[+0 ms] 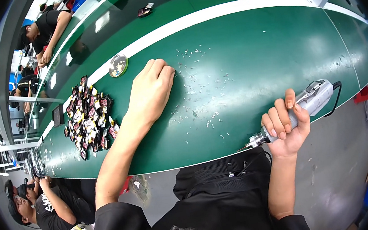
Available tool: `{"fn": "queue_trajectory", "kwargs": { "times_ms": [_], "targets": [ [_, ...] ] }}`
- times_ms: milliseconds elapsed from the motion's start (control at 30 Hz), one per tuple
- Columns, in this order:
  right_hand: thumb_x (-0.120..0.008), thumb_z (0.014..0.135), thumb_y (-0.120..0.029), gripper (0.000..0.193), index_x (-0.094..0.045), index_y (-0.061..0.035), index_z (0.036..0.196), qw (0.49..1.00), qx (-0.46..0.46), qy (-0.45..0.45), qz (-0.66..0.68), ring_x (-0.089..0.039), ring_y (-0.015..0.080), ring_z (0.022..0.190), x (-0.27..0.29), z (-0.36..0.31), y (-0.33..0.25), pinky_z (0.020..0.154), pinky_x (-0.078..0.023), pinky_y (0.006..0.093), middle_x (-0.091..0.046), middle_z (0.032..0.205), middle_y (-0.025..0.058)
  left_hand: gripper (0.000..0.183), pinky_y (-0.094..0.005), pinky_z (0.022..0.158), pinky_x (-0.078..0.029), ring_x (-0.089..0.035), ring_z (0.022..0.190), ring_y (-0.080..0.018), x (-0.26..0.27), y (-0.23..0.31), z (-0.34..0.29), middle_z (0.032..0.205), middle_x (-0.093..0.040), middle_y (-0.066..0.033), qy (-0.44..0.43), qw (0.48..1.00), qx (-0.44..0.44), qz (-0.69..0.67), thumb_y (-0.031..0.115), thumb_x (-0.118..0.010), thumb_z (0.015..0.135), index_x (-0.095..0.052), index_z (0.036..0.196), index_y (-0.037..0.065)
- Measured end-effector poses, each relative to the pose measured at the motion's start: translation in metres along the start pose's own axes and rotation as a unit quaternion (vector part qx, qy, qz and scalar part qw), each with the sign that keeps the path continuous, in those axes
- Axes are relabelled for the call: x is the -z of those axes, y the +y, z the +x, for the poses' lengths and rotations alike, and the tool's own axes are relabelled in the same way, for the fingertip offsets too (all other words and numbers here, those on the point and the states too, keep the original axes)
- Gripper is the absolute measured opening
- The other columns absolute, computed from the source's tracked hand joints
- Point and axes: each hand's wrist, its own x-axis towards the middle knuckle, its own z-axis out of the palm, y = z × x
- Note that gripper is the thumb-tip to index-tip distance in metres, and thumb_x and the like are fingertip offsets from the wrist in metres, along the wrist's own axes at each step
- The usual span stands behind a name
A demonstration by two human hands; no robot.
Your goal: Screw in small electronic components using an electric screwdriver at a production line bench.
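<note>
- Two hands in view: my left hand (152, 89) lies knuckles-up on the green bench top (253, 50), fingers curled under into a loose fist. Whether they pinch anything I cannot tell; the fingertips are hidden under the hand.
- My right hand (284, 125) is closed around an electric screwdriver (292, 113), four fingers wrapped over the barrel and the thumb up along it. It hangs off the near edge of the bench, above my lap, not touching the surface.
- Screwdriver: light grey plastic body, metal chuck, thin bit pointing left and slightly down, black cord leaving the rear end. The bit is well clear of any part.
- Small silvery screws (199, 87) are scattered loose across the green surface, thickest just right of my left fist and running toward the near edge.
- A heap of small dark red-and-black parts (89, 119) sits to the left of my left forearm, apart from it. A round shallow tin (118, 65) stands just beyond the heap, beside the white stripe (227, 11).
- Progress, as a judgement: the heap looks large and untouched, no part lies under the bit, and I see no finished pile. I read this as picking up a screw, driving not yet begun; nearly everything remains.
- Other people work further along the bench to the left.
</note>
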Motion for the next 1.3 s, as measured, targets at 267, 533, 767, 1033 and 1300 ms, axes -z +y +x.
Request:
{"fn": "queue_trajectory", "kwargs": {
  "times_ms": [267, 533, 767, 1033, 1300],
  "targets": [
    [-0.045, 0.092, -0.015, 0.01, -0.044, -0.0052, 0.091, 1.0, 0.018, 0.004, -0.02, -0.037, 0.0099, 0.04, 0.0, 0.002, 0.0, 0.047, -0.037, 0.028, -0.036, 0.053, -0.0005, 0.007, -0.0343, 0.062, -0.045, -0.053, 0.065, -0.0255, 0.021, 0.053, -0.025, 0.075, -0.053, -0.0128, 0.011, 0.956, 0.127, -0.264, -0.004, -0.057, 0.081, -0.051, 0.082, -0.001],
    [-0.046, 0.092, -0.014, 0.011, -0.048, -0.0033, 0.093, 0.993, 0.109, -0.048, -0.02, -0.037, 0.0093, 0.041, -0.039, -0.004, -0.005, 0.048, -0.037, 0.0265, -0.038, 0.054, -0.0011, 0.004, -0.0245, 0.07, -0.047, -0.058, 0.079, -0.0149, 0.026, 0.125, -0.052, 0.089, -0.061, -0.0141, 0.013, 0.671, 0.247, -0.699, -0.006, -0.06, 0.085, -0.06, 0.089, -0.006],
    [-0.049, 0.09, -0.013, 0.012, -0.049, -0.0013, 0.093, 0.988, 0.156, -0.019, -0.016, -0.039, 0.0094, 0.042, -0.058, -0.013, -0.002, 0.049, -0.038, 0.0269, -0.039, 0.054, -0.0014, 0.01, -0.0253, 0.068, -0.046, -0.055, 0.073, -0.0138, 0.019, 0.15, -0.057, 0.087, -0.06, -0.0161, 0.029, 0.516, 0.238, -0.823, 0.003, -0.055, 0.092, -0.057, 0.09, -0.006],
    [-0.05, 0.09, -0.014, 0.013, -0.05, -0.0015, 0.094, 0.986, 0.162, -0.012, -0.046, -0.04, 0.0092, 0.042, -0.06, -0.018, -0.001, 0.049, -0.038, 0.0261, -0.04, 0.054, -0.0017, 0.01, -0.0257, 0.067, -0.046, -0.055, 0.073, -0.0139, 0.019, 0.151, -0.058, 0.086, -0.06, -0.0152, 0.034, 0.53, 0.234, -0.815, 0.003, -0.056, 0.091, -0.058, 0.088, -0.007],
    [-0.049, 0.091, -0.015, 0.014, -0.05, -0.0018, 0.094, 0.979, 0.162, -0.029, -0.122, -0.038, 0.0077, 0.042, -0.057, -0.021, -0.004, 0.048, -0.036, 0.0255, -0.04, 0.055, -0.0022, 0.006, -0.0265, 0.057, -0.044, -0.055, 0.062, -0.0196, 0.013, 0.152, -0.052, 0.072, -0.059, -0.0121, 0.109, 0.826, 0.131, -0.538, -0.01, -0.061, 0.076, -0.057, 0.077, -0.006]
  ]
}}
